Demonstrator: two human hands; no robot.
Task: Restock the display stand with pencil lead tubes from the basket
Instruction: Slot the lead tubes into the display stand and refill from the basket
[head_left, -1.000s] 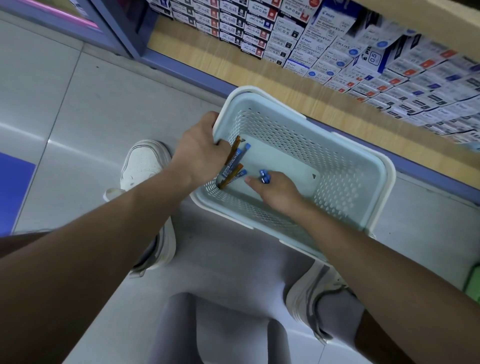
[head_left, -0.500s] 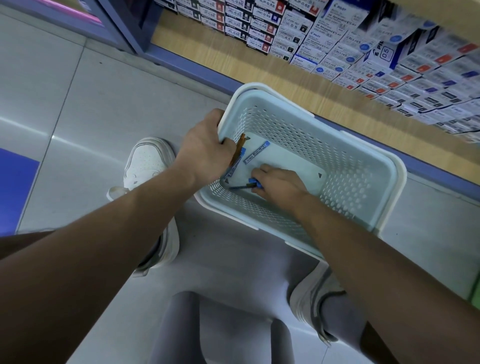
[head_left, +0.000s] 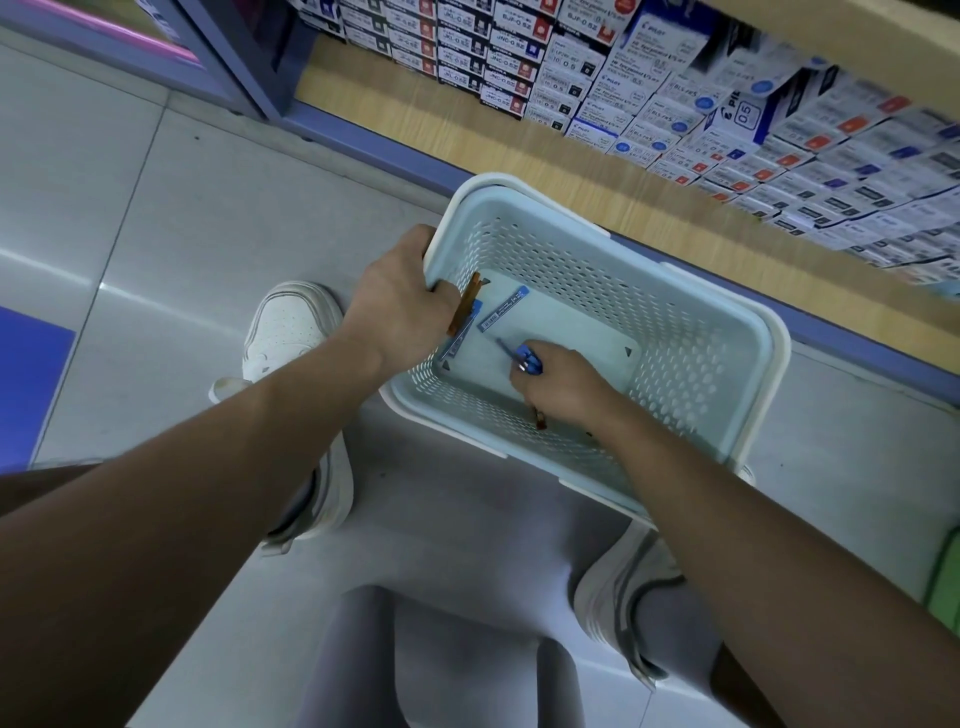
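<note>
gripping lead tubes (head_left: 529, 362), right hand (head_left: 563, 391) inside basket (head_left: 748, 374).

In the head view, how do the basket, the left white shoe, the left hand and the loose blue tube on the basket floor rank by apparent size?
1. basket
2. left white shoe and left hand: about alike; the arm hides part of the shoe, so I leave them unranked
3. loose blue tube

The pale blue basket (head_left: 701, 332) with little holes sits on the floor (head_left: 208, 218). One blue lead tube (head_left: 503, 309) lies flat on its bottom. The left hand (head_left: 400, 306) holds brown and blue tubes (head_left: 466, 309) at the basket's edge. The right hand (head_left: 563, 387) holds blue-capped tubes (head_left: 527, 360) inside.
</note>
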